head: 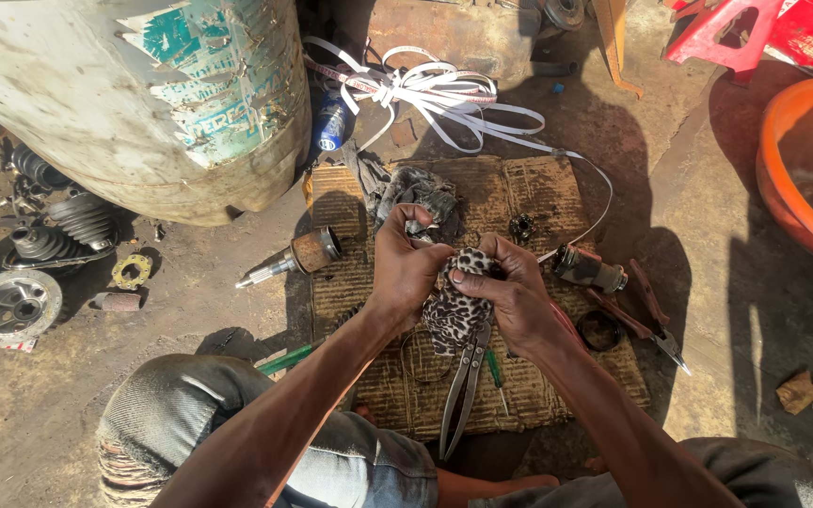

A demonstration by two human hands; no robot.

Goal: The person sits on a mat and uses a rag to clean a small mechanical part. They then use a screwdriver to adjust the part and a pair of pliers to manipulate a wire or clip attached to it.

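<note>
Over worn cardboard (519, 202), both hands (458, 273) meet, fingers curled, gripping a leopard-print rag (454, 315).

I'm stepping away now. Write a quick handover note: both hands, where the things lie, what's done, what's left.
Left hand and right hand both grip the leopard-print rag, bunched over the cardboard mat. What the rag wraps is hidden.
Long pliers and a green screwdriver lie below the hands; a rusty axle joint lies to the left, red-handled pliers to the right.
Done and left: cannot tell.
</note>
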